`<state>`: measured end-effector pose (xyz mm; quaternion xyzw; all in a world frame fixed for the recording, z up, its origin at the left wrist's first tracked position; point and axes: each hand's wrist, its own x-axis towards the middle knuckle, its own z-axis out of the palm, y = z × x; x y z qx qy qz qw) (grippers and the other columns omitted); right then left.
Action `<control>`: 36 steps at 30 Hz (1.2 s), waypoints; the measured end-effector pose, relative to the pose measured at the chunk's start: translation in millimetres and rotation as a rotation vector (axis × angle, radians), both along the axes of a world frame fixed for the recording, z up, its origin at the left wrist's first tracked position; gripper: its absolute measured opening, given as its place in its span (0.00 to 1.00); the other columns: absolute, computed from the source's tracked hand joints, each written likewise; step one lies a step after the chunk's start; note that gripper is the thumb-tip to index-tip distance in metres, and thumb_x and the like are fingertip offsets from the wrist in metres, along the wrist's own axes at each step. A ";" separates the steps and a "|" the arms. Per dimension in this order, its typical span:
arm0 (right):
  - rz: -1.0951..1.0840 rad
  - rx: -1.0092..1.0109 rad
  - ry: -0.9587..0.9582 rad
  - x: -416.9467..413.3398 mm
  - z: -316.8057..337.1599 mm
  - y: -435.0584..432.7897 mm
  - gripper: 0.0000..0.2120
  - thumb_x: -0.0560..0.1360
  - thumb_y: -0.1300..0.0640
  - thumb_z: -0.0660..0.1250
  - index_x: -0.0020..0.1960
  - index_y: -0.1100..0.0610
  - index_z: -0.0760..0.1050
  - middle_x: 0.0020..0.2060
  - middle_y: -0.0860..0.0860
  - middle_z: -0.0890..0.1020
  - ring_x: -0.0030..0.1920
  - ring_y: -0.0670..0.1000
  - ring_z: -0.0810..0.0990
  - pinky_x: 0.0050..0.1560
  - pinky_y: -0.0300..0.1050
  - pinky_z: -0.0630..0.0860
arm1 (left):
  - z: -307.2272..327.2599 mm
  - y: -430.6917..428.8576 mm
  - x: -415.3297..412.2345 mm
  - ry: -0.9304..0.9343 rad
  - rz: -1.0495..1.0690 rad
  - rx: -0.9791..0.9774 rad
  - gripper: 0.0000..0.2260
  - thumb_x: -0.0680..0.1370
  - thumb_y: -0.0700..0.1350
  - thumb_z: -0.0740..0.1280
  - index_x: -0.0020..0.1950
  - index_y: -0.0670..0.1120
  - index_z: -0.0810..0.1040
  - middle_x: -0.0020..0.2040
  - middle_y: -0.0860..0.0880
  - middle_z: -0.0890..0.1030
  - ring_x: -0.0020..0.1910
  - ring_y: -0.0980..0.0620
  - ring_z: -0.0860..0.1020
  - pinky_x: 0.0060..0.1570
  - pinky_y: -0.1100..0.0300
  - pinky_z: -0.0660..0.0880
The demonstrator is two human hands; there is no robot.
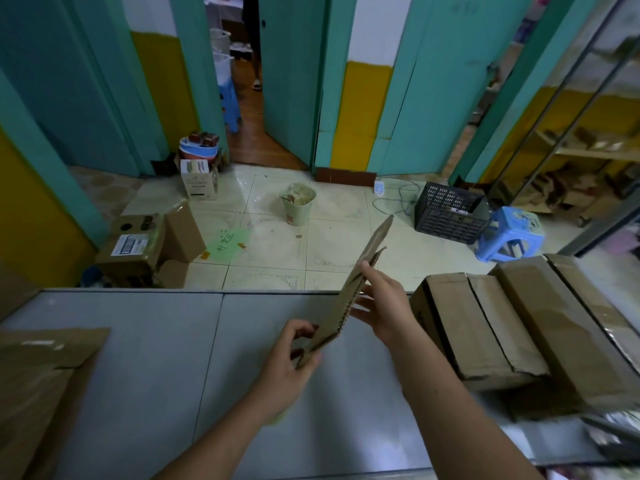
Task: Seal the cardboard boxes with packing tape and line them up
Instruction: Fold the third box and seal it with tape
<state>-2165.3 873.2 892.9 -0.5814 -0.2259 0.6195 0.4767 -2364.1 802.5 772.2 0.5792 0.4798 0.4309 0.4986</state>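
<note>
While a flat box (341,313) is held tilted, closed boxes (485,327) sit nearby.

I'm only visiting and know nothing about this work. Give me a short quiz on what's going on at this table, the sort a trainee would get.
1. True or false: the left hand and the right hand both hold the flattened cardboard box.
2. Where do the closed cardboard boxes sit? A) on the right side of the table B) on the floor C) on a shelf
3. Fill in: on the floor beside the blue stool stands a black plastic ____.

Key: 1 true; 2 A; 3 crate.
</note>
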 end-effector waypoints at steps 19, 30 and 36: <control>0.237 0.150 -0.497 3.1 -1.7 -17.3 0.11 0.82 0.66 0.63 0.52 0.56 0.84 0.42 0.54 0.88 0.43 0.55 0.89 0.42 0.52 0.87 | 61.5 21.3 26.4 -0.118 -0.240 -0.396 0.42 0.67 0.77 0.74 0.74 0.83 0.54 0.69 0.75 0.68 0.62 0.69 0.79 0.54 0.62 0.80; 0.271 0.259 -0.581 22.1 -3.9 -34.6 0.13 0.82 0.65 0.66 0.57 0.51 0.84 0.44 0.49 0.89 0.43 0.53 0.89 0.42 0.52 0.87 | 81.0 45.1 27.5 0.122 -0.164 -0.279 0.43 0.77 0.47 0.71 0.81 0.74 0.51 0.81 0.57 0.64 0.75 0.53 0.68 0.61 0.58 0.76; 0.138 0.275 -0.702 40.3 -12.4 -42.9 0.09 0.80 0.65 0.67 0.56 0.55 0.82 0.43 0.51 0.87 0.41 0.51 0.88 0.37 0.44 0.85 | 75.3 58.1 10.1 0.199 -0.105 -0.251 0.46 0.79 0.33 0.68 0.83 0.71 0.51 0.84 0.53 0.62 0.76 0.43 0.73 0.39 0.67 0.76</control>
